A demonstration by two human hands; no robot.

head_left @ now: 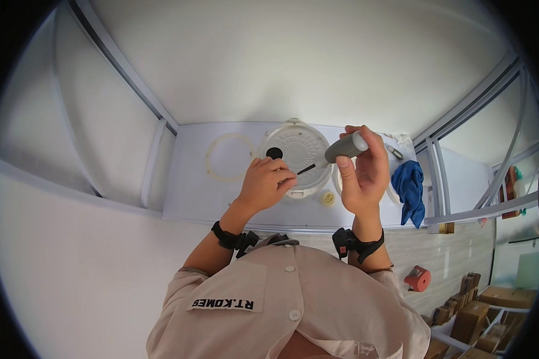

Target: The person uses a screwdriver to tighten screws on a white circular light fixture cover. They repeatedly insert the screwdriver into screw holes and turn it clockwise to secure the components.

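Note:
My left hand [266, 184] is closed, its fingertips pinched together over the near left part of a round white lid [299, 133]. A thin black stick-like piece [306, 169] juts out beside those fingertips; its held end is hidden. My right hand [370, 170] is wrapped round a grey, rounded bottle-like object [344, 148] with a pale end, tilted above the lid's right side. At the lid's left edge sits a black disc [274, 153]. A small yellowish round part [328, 198] lies between my hands, close to the lid's near edge.
A thin, pale yellowish ring [208, 157] lies on the white table [188, 191] to the left. A crumpled blue cloth [408, 185] hangs over the table's right edge, near a small tube-like item [395, 152]. Metal frame posts flank the table. A red stool [418, 279] and cardboard boxes [470, 320] stand lower right.

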